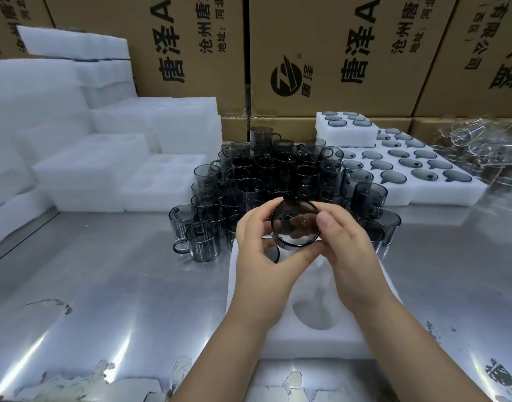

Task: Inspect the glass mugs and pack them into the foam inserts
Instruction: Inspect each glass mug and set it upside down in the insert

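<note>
Both hands hold one smoky grey glass mug (296, 223) tipped with its round mouth toward me, above a white foam insert (312, 340). My left hand (259, 253) grips its left side and underside with curled fingers. My right hand (346, 248) grips its right side, thumb on the rim. The insert shows an empty cavity (314, 313) near me; another mug (273, 253) appears to sit in a far cavity, mostly hidden by my left hand. A heap of the same grey mugs (266, 178) stands behind.
Filled foam inserts (417, 166) lie at the back right, with a smaller filled one (346, 126) stacked on top. Empty foam inserts (103, 158) are piled at the left. Clear glassware (481, 143) sits far right. Cardboard boxes (336, 53) wall the back of the metal table (103, 285).
</note>
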